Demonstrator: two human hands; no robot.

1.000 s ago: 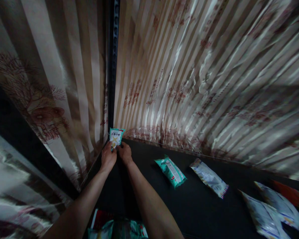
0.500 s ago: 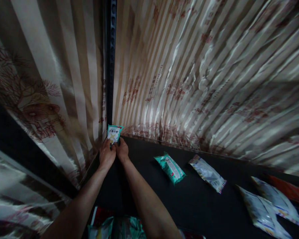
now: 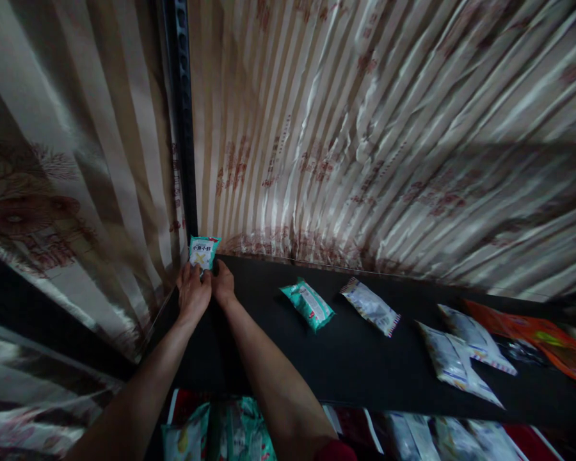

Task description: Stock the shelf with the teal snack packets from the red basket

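Note:
A small teal-and-white snack bag (image 3: 202,248) stands upright in the far left corner of the black shelf (image 3: 288,358), its printed front facing me. My left hand (image 3: 193,291) has its fingers on the lower front of this bag. At its lower right edge is my right hand (image 3: 223,282), fingers curled in against it. Both hands cover the bag's bottom. To the right lie another teal snack bag (image 3: 310,303) and a white snack bag (image 3: 370,306), both flat on the shelf.
Farther right lie more white bags (image 3: 454,366) and an orange bag (image 3: 523,326). Below the front edge, several teal bags (image 3: 242,432) and white bags (image 3: 413,435) show. Striped curtain (image 3: 317,160) lines the back and left side, with a dark metal post (image 3: 185,115) in the corner.
My view has turned a little to the right and down, bringing more bags below the shelf edge into sight. Both hands stay at the upright teal bag in the corner.

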